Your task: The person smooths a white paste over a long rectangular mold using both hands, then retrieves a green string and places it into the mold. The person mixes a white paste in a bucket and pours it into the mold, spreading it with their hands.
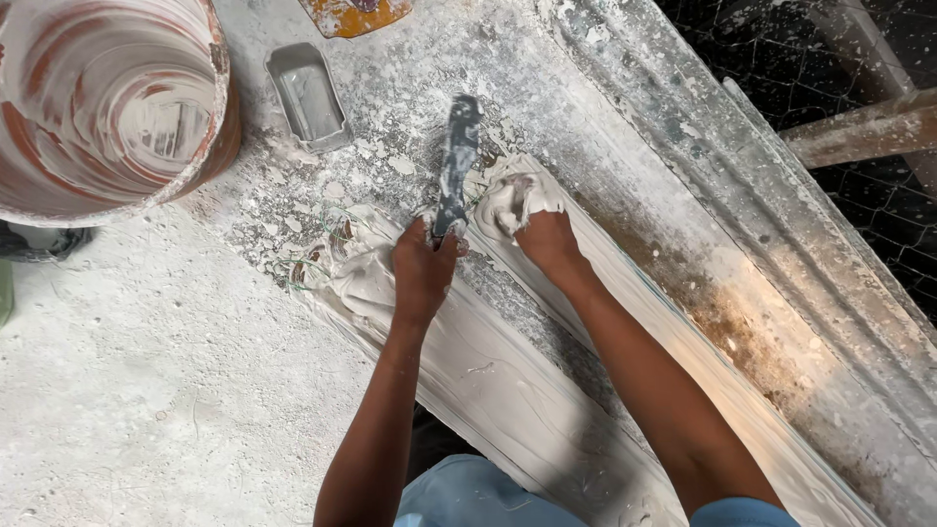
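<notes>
A person is working wet white plaster (pixel 508 371) along a long moulding form (pixel 683 322) that is running diagonally across a plaster-crusted workbench (pixel 146 390), from near its far middle down toward the near right corner. The left hand (pixel 422 268) is closing its fingers around the handle of a putty knife (pixel 455 166), whose smeared blade is pointing toward the far edge of the bench. The right hand (pixel 547 239) is pressing down into a soft mound of plaster (pixel 512 200) at the far end of the form, fingers curled into the paste; whether it is gripping a lump or only pushing on it cannot be told.

The plaster is looking thick, wet and slippery, sagging in ridges where it is being spread, so it is likely to smear rather than lift cleanly; it seems best scooped from beneath with the blade or cupped in a palm. The knife appears light and stiff, and its coated handle is probably slick.

A large bucket (pixel 220 117) streaked with white and rust red is standing at the far left corner. A small grey rectangular tray (pixel 307 93) is lying just beside it. An orange-stained tool (pixel 353 15) is showing at the far edge. Wire mesh (pixel 849 59) and a wooden batten (pixel 859 132) are lying beyond the bench's right edge.
</notes>
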